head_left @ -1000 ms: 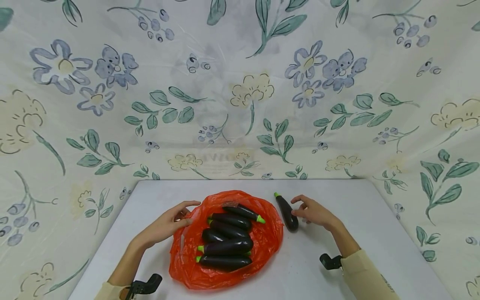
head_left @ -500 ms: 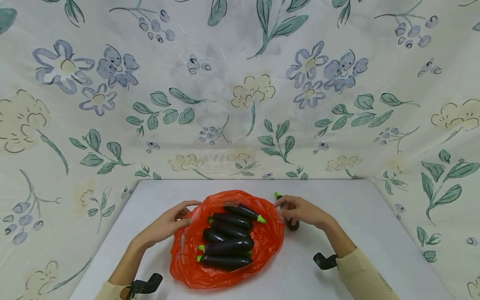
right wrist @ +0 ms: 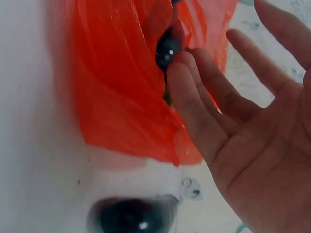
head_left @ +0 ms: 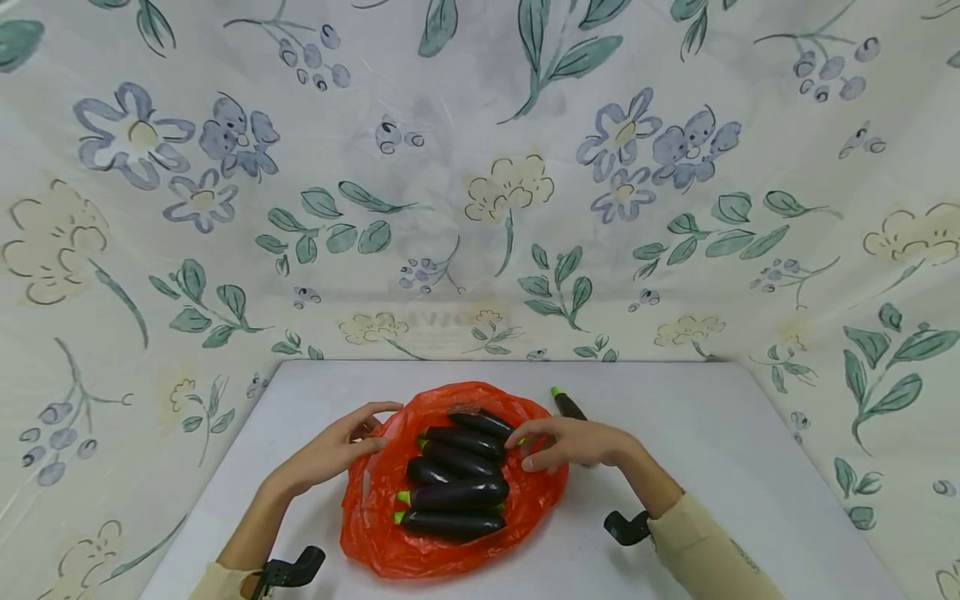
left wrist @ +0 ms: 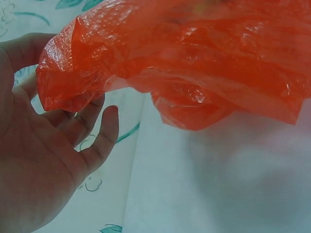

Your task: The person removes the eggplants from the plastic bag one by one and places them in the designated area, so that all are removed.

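Note:
A red plastic bag lies wide open on the table, with several dark eggplants with green stem ends inside. My left hand holds the bag's left rim; in the left wrist view the film passes between thumb and fingers. Over the bag's right rim reaches my right hand, palm facing the bag in the right wrist view, fingers loosely extended and holding nothing. Its fingertips overlap the stem end of the topmost right eggplant. Another eggplant lies outside the bag, partly hidden behind the right hand.
The white table ends at the back against a floral cloth that also rises on both sides. Each wrist wears a black camera that projects inward over the table.
My right hand has moved left, from beside the loose eggplant, across it, to over the bag's right rim. The left hand and bag stay nearly still.

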A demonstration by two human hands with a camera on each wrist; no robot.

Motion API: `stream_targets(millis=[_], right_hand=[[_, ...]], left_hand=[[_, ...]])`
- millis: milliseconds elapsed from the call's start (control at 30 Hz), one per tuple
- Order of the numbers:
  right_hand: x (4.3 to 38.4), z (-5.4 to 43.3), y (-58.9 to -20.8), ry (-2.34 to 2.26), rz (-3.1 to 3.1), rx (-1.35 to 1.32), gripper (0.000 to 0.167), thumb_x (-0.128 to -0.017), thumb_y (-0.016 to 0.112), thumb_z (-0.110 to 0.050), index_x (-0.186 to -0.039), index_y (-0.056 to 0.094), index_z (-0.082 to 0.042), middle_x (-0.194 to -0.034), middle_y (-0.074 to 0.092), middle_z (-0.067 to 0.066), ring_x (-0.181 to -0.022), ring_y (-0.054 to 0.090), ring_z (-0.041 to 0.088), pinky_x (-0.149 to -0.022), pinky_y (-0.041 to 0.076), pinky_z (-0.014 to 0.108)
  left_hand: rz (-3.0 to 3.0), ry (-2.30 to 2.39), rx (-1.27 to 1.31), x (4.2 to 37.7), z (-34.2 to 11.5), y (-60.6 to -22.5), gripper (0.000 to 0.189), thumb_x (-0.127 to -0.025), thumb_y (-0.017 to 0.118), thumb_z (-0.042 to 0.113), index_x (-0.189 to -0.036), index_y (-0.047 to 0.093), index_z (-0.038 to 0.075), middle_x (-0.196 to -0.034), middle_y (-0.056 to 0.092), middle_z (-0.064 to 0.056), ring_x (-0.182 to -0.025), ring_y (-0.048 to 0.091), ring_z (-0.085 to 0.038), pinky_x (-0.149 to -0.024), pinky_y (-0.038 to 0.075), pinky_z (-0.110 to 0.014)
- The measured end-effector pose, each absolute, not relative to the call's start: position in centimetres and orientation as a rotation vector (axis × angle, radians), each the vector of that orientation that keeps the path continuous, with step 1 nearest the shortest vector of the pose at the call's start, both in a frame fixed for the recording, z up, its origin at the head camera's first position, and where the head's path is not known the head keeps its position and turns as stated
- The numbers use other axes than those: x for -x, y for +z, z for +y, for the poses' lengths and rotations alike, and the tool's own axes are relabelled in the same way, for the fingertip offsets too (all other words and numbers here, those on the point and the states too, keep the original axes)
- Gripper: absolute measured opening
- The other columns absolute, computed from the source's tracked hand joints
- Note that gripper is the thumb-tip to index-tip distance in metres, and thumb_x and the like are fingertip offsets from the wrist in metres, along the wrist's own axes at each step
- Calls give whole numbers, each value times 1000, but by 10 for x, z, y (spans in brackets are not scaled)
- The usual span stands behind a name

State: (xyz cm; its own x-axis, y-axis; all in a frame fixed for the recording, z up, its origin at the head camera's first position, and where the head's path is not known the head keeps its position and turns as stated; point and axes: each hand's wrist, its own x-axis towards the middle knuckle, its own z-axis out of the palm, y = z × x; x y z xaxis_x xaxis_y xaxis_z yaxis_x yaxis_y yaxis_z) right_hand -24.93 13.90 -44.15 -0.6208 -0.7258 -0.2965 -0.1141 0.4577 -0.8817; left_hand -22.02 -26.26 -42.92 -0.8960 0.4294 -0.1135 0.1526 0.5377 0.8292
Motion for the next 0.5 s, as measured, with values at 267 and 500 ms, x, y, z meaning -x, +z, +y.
stream_targets(millis=[267, 500], right_hand=[[247, 115, -445, -1147, 1909, 789, 44, -94, 69, -23, -137, 59, -13, -123, 61, 15, -102, 64, 25, -85, 57, 37], [243, 99, -452, -1093, 1936, 814, 38, -93, 70, -21, -131, 64, -20, -120, 63, 13, -99, 64, 20, -83, 56, 31]], left_hand=[[2466, 1288, -494, 220, -260, -428, 51, -99, 60, 22, -148, 46, 20, -110, 62, -14, -100, 56, -30, -80, 52, -39], [2464, 1285, -482, 220, -260, -429, 52, -99, 61, 22, -148, 46, 21, -109, 62, -13, -99, 55, -30, -79, 52, -38]])
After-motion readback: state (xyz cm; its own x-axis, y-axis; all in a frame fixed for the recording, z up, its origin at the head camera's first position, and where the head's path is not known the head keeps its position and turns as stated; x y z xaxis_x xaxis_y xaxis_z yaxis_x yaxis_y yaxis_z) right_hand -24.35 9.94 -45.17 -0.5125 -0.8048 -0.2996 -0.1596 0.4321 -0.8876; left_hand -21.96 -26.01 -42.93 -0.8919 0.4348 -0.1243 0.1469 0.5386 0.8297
